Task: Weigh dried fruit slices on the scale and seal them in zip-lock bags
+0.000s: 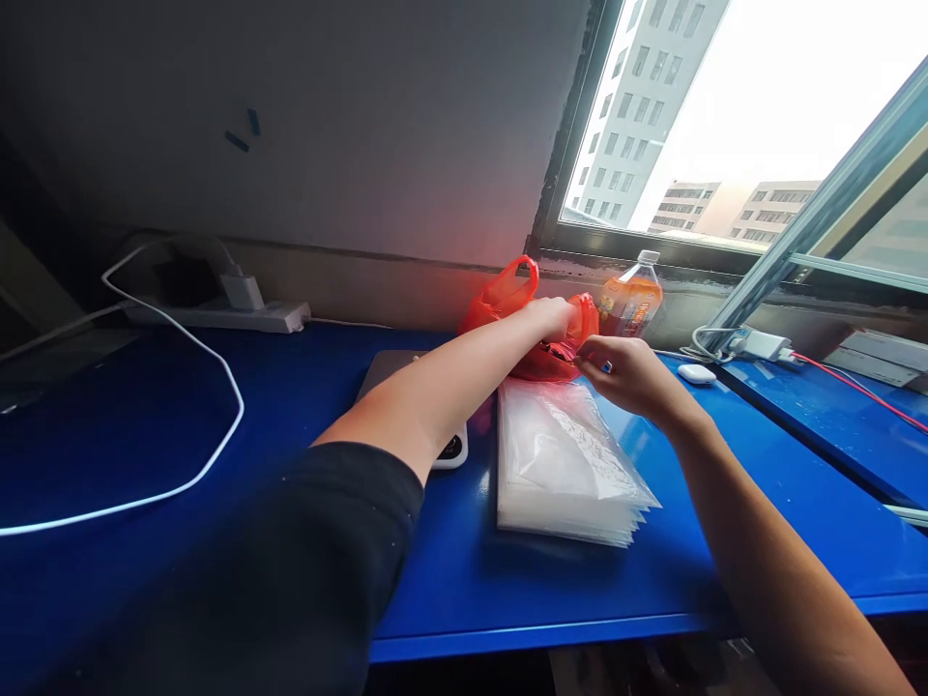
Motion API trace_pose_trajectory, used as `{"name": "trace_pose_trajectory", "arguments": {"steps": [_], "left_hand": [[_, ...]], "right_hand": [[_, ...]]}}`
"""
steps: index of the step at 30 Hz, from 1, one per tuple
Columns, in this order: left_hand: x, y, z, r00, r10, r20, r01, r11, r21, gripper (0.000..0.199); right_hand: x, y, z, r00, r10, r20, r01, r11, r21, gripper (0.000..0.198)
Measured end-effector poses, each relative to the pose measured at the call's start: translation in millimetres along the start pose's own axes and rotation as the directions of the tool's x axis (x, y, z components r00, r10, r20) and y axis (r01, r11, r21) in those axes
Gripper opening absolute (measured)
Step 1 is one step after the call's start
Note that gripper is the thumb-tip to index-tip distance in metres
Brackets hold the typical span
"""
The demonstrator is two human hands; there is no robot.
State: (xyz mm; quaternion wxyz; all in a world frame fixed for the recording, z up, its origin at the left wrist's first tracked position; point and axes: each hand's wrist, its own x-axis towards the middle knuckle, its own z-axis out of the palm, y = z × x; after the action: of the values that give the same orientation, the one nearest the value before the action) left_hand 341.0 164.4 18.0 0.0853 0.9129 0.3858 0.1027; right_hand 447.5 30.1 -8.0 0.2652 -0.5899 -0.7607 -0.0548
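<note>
A red plastic bag (547,366) stands at the back of the blue table, its mouth open and dark contents partly showing. My left hand (552,317) reaches into the bag's mouth from above; its fingers are hidden there. At the bag's right edge, my right hand (616,369) is closed with the thumb and fingers pinching the rim. A stack of clear plastic sleeves (562,464) lies just in front of the bag. Under my left forearm, a flat device like a kitchen scale (454,451) is mostly covered.
An orange drink bottle (632,298) stands behind my right hand by the window. A white earbud case (697,374) lies to the right, near a charger (761,345) with a red cable. On the left are a power strip (279,316) and a looping white cable (236,387).
</note>
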Motion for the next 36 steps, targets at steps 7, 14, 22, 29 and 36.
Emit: {"name": "trace_pose_trajectory", "arguments": {"steps": [7, 14, 22, 29, 36], "left_hand": [[-47.4, -7.2, -35.1, 0.949, 0.232, -0.212, -0.234, 0.972, 0.016, 0.014], [-214.3, -71.7, -61.3, 0.766, 0.342, -0.544, -0.401, 0.916, 0.011, 0.021], [-273.3, -125.6, -18.4, 0.934, -0.021, -0.356, 0.058, 0.994, 0.093, 0.025], [-288.0, -134.7, -27.2, 0.79, -0.235, -0.566, 0.127, 0.966, -0.225, 0.045], [-293.7, -157.4, -21.6, 0.852, -0.351, -0.389, 0.3, 0.935, -0.188, 0.034]], "right_hand": [[0.7, 3.9, 4.8, 1.0, 0.021, 0.01, -0.021, 1.0, 0.013, 0.015], [-0.4, 6.7, 6.9, 1.0, 0.0, 0.008, -0.001, 1.0, 0.018, 0.017], [-4.5, -5.1, 13.4, 0.999, 0.037, -0.009, -0.036, 0.998, 0.05, 0.02], [-13.2, -12.6, -4.6, 1.0, 0.007, -0.003, -0.006, 0.962, 0.274, 0.03], [-13.5, -12.1, 2.8, 0.987, -0.107, 0.119, 0.097, 0.992, 0.082, 0.022]]}}
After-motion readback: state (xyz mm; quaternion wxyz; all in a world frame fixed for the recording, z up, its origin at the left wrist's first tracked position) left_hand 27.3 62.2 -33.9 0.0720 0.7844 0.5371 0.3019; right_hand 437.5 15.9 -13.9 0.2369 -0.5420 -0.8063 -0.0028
